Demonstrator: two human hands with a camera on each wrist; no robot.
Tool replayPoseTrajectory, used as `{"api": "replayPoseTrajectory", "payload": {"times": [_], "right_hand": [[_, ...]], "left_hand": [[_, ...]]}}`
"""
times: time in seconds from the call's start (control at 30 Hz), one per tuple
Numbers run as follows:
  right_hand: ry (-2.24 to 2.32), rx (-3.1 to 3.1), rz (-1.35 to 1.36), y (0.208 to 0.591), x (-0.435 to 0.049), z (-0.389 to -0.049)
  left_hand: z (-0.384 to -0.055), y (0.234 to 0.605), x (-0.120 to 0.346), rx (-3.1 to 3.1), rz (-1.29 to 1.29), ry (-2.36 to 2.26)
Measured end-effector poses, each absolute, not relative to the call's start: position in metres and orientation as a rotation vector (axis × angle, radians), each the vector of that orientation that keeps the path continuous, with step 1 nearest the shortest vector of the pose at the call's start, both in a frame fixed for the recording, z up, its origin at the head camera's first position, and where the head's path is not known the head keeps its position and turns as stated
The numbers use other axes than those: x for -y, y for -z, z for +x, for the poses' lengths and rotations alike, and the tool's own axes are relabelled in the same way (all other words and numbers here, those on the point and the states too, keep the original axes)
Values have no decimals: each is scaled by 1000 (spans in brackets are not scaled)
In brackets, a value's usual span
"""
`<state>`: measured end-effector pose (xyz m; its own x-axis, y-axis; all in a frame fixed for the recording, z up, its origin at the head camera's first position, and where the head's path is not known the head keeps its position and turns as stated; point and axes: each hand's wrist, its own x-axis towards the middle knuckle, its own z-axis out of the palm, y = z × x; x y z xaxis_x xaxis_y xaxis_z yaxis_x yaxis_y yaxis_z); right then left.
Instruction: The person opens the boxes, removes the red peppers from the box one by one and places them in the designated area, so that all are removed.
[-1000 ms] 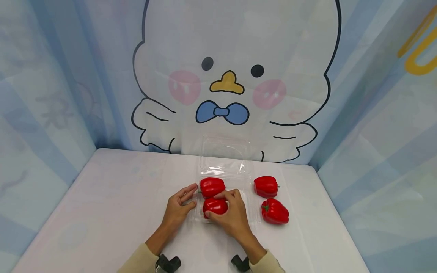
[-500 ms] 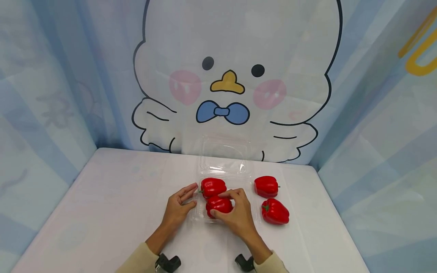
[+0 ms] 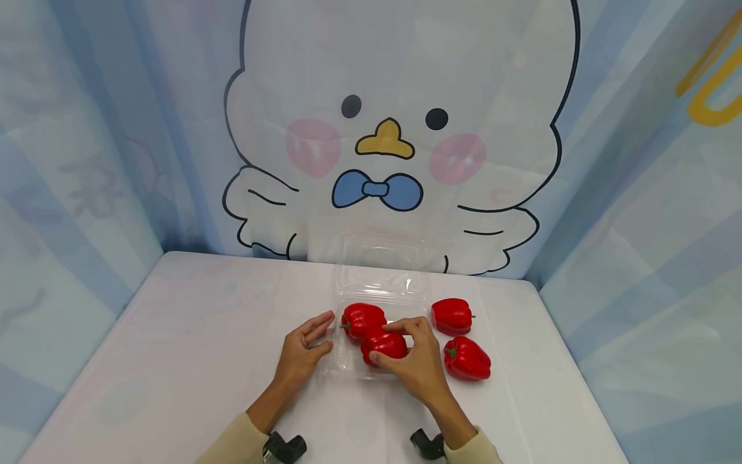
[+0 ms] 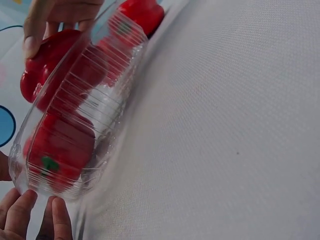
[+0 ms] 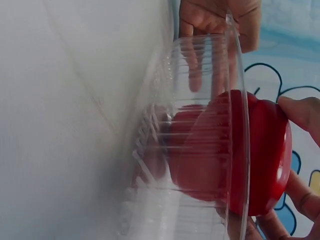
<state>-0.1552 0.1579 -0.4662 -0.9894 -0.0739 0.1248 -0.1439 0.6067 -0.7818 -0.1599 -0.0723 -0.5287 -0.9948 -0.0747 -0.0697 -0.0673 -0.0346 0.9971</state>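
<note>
A clear plastic clamshell box (image 3: 343,362) lies open on the white table, its lid (image 3: 379,263) leaning back. One red bell pepper (image 3: 362,318) lies in the box's far left part. My right hand (image 3: 414,361) grips a second red pepper (image 3: 384,343) over the box's middle. In the right wrist view this held pepper (image 5: 260,155) stands above the box rim (image 5: 239,130). My left hand (image 3: 301,353) rests with straight fingers against the box's left wall. In the left wrist view its fingertips (image 4: 20,215) touch the box (image 4: 85,115).
Two more red peppers, one (image 3: 452,316) farther and one (image 3: 467,359) nearer, lie on the table (image 3: 174,335) right of the box. Blue curtain walls with a cartoon duck (image 3: 385,138) close in the table on three sides.
My right hand has carried the held pepper to the right, from the box's front left toward its middle. The left hand has stayed put.
</note>
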Motion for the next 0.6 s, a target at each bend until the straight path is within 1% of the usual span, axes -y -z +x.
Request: {"api": "replayPoseTrajectory", "payload": {"times": [0.6], "right_hand": [[-1254, 2682, 95, 442, -191, -163]], "left_hand": [[-160, 529, 72, 2187, 177, 2265]]}}
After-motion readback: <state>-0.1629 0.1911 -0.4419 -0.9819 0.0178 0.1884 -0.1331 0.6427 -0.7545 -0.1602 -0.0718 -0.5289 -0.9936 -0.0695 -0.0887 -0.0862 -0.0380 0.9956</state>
